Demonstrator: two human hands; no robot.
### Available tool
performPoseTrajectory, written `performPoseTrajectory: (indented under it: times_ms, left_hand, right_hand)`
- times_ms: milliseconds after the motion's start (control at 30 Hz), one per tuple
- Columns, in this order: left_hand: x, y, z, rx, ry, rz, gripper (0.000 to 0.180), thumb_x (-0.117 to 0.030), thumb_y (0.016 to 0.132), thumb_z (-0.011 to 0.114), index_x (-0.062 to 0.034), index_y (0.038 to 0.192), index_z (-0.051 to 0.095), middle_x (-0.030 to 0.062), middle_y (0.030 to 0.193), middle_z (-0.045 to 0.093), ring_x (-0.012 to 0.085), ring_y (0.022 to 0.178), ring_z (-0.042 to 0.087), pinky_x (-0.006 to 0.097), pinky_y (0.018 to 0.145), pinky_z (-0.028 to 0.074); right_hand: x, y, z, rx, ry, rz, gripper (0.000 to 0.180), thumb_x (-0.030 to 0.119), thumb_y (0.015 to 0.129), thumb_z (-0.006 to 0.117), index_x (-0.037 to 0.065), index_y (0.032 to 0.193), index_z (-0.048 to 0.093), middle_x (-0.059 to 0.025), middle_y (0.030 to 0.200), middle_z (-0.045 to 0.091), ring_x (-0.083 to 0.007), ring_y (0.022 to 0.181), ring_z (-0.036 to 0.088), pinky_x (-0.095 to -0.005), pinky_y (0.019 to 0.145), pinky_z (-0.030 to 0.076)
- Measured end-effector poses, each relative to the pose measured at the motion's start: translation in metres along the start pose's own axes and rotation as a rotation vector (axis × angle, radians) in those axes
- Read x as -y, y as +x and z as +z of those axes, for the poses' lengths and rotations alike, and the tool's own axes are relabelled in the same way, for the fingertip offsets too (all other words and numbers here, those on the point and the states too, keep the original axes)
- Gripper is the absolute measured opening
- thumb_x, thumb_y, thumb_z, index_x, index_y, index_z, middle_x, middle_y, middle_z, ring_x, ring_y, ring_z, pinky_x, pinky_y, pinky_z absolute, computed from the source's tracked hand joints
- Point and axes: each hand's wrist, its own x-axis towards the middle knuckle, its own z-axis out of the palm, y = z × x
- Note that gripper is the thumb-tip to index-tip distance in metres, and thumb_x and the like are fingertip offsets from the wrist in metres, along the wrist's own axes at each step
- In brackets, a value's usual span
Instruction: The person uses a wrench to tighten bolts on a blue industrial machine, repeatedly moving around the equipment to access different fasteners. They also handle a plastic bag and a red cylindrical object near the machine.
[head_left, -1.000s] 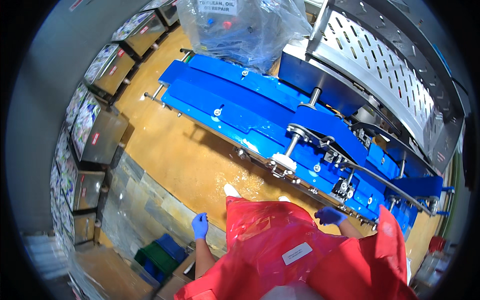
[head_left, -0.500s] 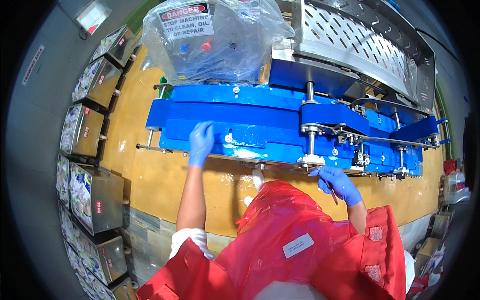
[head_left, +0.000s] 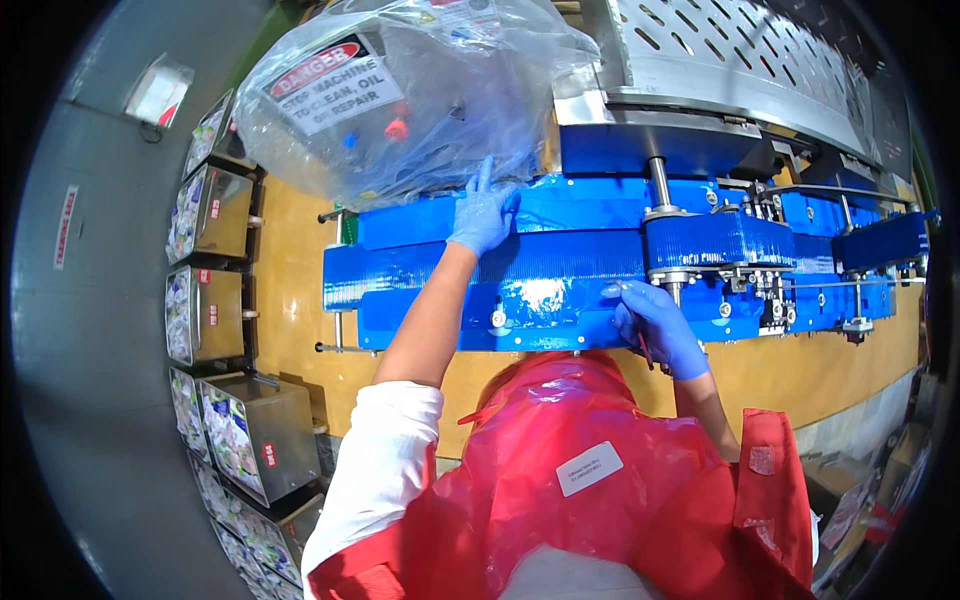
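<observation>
My left hand (head_left: 483,213), in a blue glove, reaches across the blue conveyor belt (head_left: 420,268). Its fingers are outstretched and hold nothing. The fingertips are at the lower edge of a clear plastic cover (head_left: 290,160) draped over a control box with a red button (head_left: 397,130) and a blue button (head_left: 350,141). Whether they touch the plastic is hard to tell. Over the near side of the conveyor, my right hand (head_left: 662,325), also gloved in blue, is closed around a thin dark reddish stick (head_left: 645,347) pointing down. Something small and pale shows at its fingertips, too small to name.
A slotted steel chute (head_left: 730,50) rises behind the conveyor at the right. Upright blue side belts (head_left: 715,240) on metal rollers stand over the conveyor's right part. Steel bins (head_left: 270,430) filled with packaged goods line the left wall. The floor (head_left: 290,310) is yellowish and wet-looking.
My left hand has moved from the conveyor's near edge across to the plastic cover, its fingers stretching out. My right hand has risen over the near side, keeping the stick. The view has shifted closer.
</observation>
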Motion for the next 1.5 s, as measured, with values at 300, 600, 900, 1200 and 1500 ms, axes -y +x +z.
performPoseTrajectory:
  times_ms: [300, 600, 900, 1200, 1500]
  left_hand:
    - [0.036, 0.031, 0.014, -0.388, -0.301, 0.064, 0.04, -0.009, 0.084, 0.065, 0.0016, 0.122, 0.056, 0.024, 0.121, 0.056, 0.0406, 0.111, 0.057, 0.045, 0.095, 0.047]
    - [0.083, 0.058, -0.083, -0.803, -0.28, 0.274, 0.025, -0.009, 0.082, 0.072, -0.0032, 0.105, 0.065, 0.0176, 0.108, 0.064, 0.036, 0.094, 0.065, 0.041, 0.08, 0.053]
    - [0.095, 0.075, -0.141, -1.021, -0.427, 0.38, 0.023, 0.002, 0.076, 0.074, -0.0035, 0.096, 0.067, 0.0149, 0.099, 0.066, 0.0322, 0.085, 0.067, 0.039, 0.073, 0.054]
    - [0.081, 0.016, -0.17, -0.376, -0.056, 0.12, 0.029, -0.015, 0.087, 0.066, -0.0058, 0.114, 0.063, 0.0194, 0.099, 0.067, 0.0397, 0.086, 0.066, 0.046, 0.077, 0.053]
    - [-0.005, 0.093, -0.176, -0.156, -0.164, 0.541, 0.04, -0.01, 0.085, 0.06, 0.0013, 0.123, 0.056, 0.0239, 0.131, 0.054, 0.042, 0.114, 0.056, 0.044, 0.098, 0.047]
  right_hand:
    - [-0.017, 0.007, 0.017, -0.286, -0.146, 0.122, 0.032, 0.024, 0.103, 0.047, -0.001, 0.114, 0.064, -0.0032, 0.072, 0.062, -0.0084, 0.059, 0.057, -0.0206, 0.054, 0.044]
    - [-0.047, 0.075, 0.056, -0.358, 0.013, 0.006, 0.027, 0.028, 0.099, 0.053, 0.004, 0.102, 0.067, -0.0017, 0.072, 0.06, -0.0091, 0.061, 0.055, -0.0247, 0.055, 0.043]
    - [-0.052, 0.245, 0.086, -0.308, 0.149, -0.168, 0.016, 0.026, 0.094, 0.065, 0.01, 0.095, 0.062, -0.0004, 0.079, 0.06, -0.004, 0.053, 0.042, -0.0206, 0.046, 0.032]
    - [0.094, 0.254, 0.11, -0.258, 0.431, -0.704, 0.007, 0.009, 0.095, 0.058, 0.012, 0.102, 0.057, 0.0054, 0.069, 0.047, -0.0031, 0.047, 0.034, -0.0208, 0.042, 0.024]
    - [0.223, 0.216, 0.133, -0.181, -0.414, -1.043, 0.019, 0.017, 0.09, 0.066, 0.0, 0.097, 0.067, 0.0017, 0.069, 0.054, -0.0082, 0.059, 0.051, -0.0245, 0.055, 0.041]
